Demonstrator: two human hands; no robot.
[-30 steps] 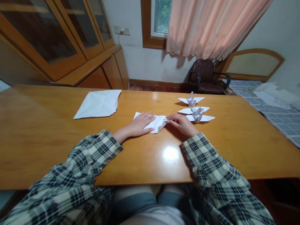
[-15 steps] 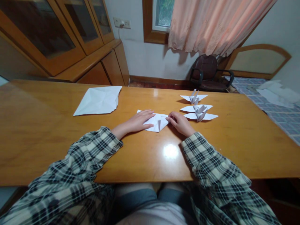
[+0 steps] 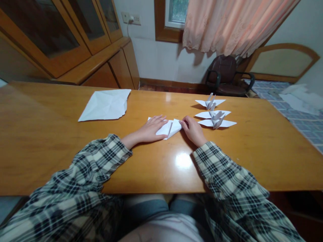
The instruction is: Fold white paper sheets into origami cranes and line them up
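A small folded sheet of white paper [image 3: 165, 129] lies on the wooden table in front of me. My left hand [image 3: 153, 129] rests flat across its left part, fingers stretched out, covering some of it. At the paper's right end, my right hand [image 3: 192, 129] pinches the edge between thumb and curled fingers. A flap on the right half of the paper is lifted and slants over toward the middle.
Three folded paper cranes [image 3: 217, 122] stand in a column just right of my right hand. A larger creased white sheet [image 3: 107, 105] with one ragged edge lies at the back left of the table [image 3: 63, 151]. An office chair [image 3: 224, 75] stands beyond it.
The right part of the folded paper has been turned over leftward, so its outline is narrower at the front. My left hand stays on the paper. The view has shifted slightly.
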